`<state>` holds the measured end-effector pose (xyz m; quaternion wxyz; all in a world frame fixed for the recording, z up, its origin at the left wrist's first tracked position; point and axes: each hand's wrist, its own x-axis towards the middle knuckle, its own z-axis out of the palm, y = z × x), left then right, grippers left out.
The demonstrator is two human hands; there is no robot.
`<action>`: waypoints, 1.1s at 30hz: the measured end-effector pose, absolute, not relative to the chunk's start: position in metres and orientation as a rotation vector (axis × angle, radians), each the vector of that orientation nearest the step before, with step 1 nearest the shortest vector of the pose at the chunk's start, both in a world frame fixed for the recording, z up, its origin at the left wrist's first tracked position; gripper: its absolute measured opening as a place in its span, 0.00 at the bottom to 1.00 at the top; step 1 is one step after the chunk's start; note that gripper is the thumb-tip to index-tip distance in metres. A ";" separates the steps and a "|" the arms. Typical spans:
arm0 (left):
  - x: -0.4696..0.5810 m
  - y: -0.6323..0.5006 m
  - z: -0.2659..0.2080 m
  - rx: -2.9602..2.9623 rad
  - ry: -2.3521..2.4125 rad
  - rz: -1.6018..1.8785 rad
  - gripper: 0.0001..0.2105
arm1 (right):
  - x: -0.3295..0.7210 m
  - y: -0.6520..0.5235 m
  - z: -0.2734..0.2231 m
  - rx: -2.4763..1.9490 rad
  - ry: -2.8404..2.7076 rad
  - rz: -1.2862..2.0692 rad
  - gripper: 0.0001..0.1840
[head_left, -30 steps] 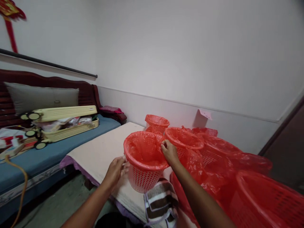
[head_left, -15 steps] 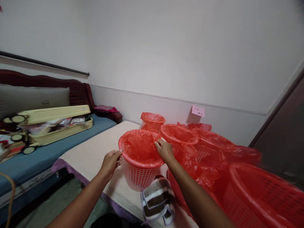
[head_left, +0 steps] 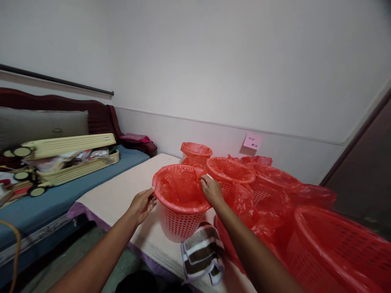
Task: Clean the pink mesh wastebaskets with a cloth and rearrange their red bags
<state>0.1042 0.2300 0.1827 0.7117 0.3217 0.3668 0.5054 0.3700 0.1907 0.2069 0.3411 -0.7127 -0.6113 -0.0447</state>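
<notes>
A red perforated wastebasket (head_left: 180, 224) stands upright on the covered table, lined with a red plastic bag (head_left: 180, 189) folded over its rim. At the left side of the rim, my left hand (head_left: 144, 204) has its thumb and fingertips closed on the bag-covered edge, the other fingers loosely curled below. My right hand (head_left: 211, 190) is closed over the right side of the rim, gripping bag and edge together; its fingertips are partly hidden. A striped brown, grey and white towel (head_left: 203, 254) lies against the basket's foot, below my right forearm.
Several more red lined baskets (head_left: 230, 171) crowd the right side. A pink note (head_left: 252, 141) is on the wall behind them. To the left, an open cream suitcase (head_left: 76, 173) lies on a blue bed (head_left: 128, 156). The table's cream cover (head_left: 122, 191) has a purple edge.
My left hand has shifted slightly up along the rim, its fingers looser. The right hand stays on the right side of the rim. The basket stays in place; the view tilts slightly.
</notes>
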 end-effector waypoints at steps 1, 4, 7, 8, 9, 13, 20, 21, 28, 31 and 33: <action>0.105 0.231 0.182 0.704 0.812 1.124 0.09 | 0.370 0.191 0.207 -1.858 -1.585 -0.122 0.14; 0.105 0.232 0.179 0.689 0.819 1.138 0.10 | 0.369 0.190 0.207 -1.870 -1.569 -0.136 0.14; 0.102 0.232 0.176 0.684 0.830 1.122 0.10 | 0.368 0.188 0.207 -1.867 -1.564 -0.142 0.14; 0.101 0.232 0.175 0.685 0.833 1.114 0.09 | 0.367 0.188 0.206 -1.866 -1.564 -0.142 0.13; 0.099 0.233 0.174 0.690 0.836 1.107 0.08 | 0.367 0.187 0.206 -1.865 -1.563 -0.143 0.13; 0.094 0.233 0.171 0.736 0.860 1.110 0.07 | 0.366 0.185 0.206 -1.867 -1.557 -0.147 0.12; 0.093 0.234 0.173 0.940 0.996 1.201 0.11 | 0.365 0.185 0.206 -1.880 -1.544 -0.146 0.12; 0.094 0.235 0.174 0.989 1.025 1.223 0.12 | 0.365 0.185 0.206 -1.880 -1.543 -0.147 0.12; 0.098 0.238 0.195 1.400 1.178 1.416 0.09 | 0.366 0.186 0.204 -1.846 -1.553 -0.141 0.13; 0.103 0.237 0.205 1.504 1.152 1.490 0.10 | 0.366 0.187 0.203 -1.809 -1.561 -0.112 0.16; 0.109 0.234 0.211 1.541 1.108 1.512 0.11 | 0.367 0.188 0.202 -1.789 -1.560 -0.092 0.17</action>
